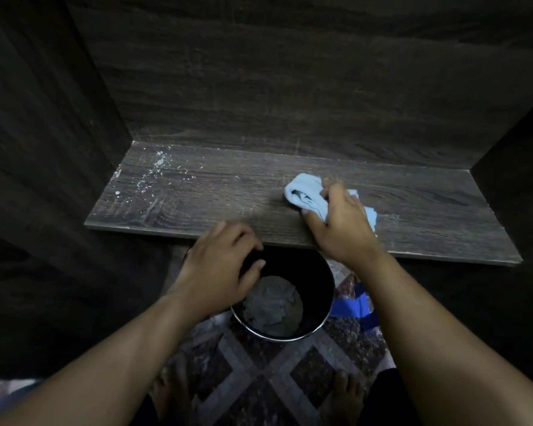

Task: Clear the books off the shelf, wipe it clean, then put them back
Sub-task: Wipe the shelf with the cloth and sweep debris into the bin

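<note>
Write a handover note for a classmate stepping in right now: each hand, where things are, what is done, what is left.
Right hand: grips the blue cloth, pressed on the shelf right of centre.
Left hand: holds the black bucket by its rim, just below the shelf's front edge.
Done: the shelf is bare, with no books in view.
Left: white specks remain at the shelf's left end. Wipe them off, then put the books back.
</note>
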`<state>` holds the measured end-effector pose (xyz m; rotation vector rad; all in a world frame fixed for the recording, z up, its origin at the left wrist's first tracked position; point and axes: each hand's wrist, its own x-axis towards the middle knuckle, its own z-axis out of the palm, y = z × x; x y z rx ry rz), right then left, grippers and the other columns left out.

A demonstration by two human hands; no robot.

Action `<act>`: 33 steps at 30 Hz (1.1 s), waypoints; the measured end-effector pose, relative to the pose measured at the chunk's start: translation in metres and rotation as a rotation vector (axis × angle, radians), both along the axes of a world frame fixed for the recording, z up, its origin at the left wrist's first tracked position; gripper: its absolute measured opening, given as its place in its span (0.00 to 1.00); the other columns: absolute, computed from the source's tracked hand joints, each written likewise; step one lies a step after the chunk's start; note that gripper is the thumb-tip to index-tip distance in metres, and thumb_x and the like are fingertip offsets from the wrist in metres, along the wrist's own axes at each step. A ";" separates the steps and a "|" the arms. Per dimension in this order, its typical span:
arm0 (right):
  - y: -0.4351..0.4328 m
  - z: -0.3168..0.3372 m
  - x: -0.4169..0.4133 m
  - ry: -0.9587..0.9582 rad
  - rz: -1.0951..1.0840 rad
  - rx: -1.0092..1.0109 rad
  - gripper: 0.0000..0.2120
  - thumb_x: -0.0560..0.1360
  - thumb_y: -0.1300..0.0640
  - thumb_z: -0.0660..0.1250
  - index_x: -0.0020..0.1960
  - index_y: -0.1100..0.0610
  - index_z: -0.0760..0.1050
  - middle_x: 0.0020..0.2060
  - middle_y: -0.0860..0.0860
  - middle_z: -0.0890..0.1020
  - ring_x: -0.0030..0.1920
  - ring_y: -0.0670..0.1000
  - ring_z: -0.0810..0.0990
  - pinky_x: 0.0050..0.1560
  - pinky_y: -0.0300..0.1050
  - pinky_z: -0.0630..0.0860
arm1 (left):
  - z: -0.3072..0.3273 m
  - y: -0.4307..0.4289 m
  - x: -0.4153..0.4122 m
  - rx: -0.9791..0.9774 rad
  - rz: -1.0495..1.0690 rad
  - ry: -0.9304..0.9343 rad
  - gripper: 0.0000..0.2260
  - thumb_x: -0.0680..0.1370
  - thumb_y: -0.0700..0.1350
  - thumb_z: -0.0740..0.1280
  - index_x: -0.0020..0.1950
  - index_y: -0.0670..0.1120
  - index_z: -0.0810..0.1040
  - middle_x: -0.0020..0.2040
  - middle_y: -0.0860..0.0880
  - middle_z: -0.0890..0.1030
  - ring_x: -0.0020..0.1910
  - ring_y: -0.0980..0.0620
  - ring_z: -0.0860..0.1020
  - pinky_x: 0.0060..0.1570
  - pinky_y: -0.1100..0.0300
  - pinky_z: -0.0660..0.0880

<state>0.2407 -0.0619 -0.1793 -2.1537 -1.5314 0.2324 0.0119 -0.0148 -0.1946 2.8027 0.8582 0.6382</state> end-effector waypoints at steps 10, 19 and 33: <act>0.002 -0.019 -0.014 -0.255 0.088 -0.036 0.29 0.78 0.39 0.51 0.77 0.42 0.54 0.77 0.53 0.58 0.75 0.61 0.56 0.72 0.63 0.52 | -0.075 -0.053 0.012 -0.050 -0.211 0.327 0.20 0.67 0.58 0.71 0.50 0.44 0.80 0.47 0.46 0.80 0.45 0.47 0.79 0.43 0.58 0.76; 0.002 -0.021 -0.015 -0.258 0.094 0.000 0.28 0.79 0.40 0.55 0.77 0.44 0.55 0.76 0.53 0.59 0.75 0.61 0.55 0.71 0.64 0.52 | -0.120 -0.057 0.006 -0.088 -0.256 0.682 0.23 0.43 0.50 0.83 0.33 0.50 0.80 0.28 0.52 0.77 0.23 0.52 0.76 0.18 0.65 0.67; -0.001 -0.011 -0.019 -0.069 0.093 0.000 0.29 0.72 0.46 0.56 0.73 0.44 0.60 0.75 0.55 0.58 0.75 0.58 0.54 0.71 0.61 0.52 | -0.079 -0.061 -0.010 0.145 -0.317 0.419 0.07 0.62 0.41 0.63 0.36 0.47 0.79 0.33 0.50 0.76 0.30 0.50 0.77 0.28 0.63 0.71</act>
